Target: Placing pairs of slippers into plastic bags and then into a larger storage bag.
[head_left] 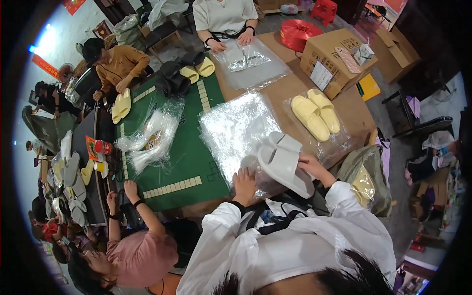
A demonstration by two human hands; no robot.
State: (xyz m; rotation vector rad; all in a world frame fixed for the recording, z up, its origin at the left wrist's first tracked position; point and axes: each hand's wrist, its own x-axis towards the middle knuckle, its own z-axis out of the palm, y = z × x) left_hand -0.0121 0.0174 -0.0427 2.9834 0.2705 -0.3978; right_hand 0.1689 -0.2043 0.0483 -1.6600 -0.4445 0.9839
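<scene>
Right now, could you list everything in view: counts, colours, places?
Grey slippers: apparently two, light grey, table's near edge
Clear bags: uncounted stack, transparent, mid-table
Yellow slippers: two, yellow, table's right; more leftward
Green mat: one, green, table's left
Dark slippers: several, black, mat's far end
Loose plastic: one bunch, clear, on mat
Cardboard box: one, brown, table's far right
Roll: one, red, beside box
Stool: one, red, beyond table
Other people: at least four, mixed clothing, around and left of table
Left hand: one, white-sleeved, on clear bags
Right hand: one, white-sleeved, holding grey slippers
</scene>
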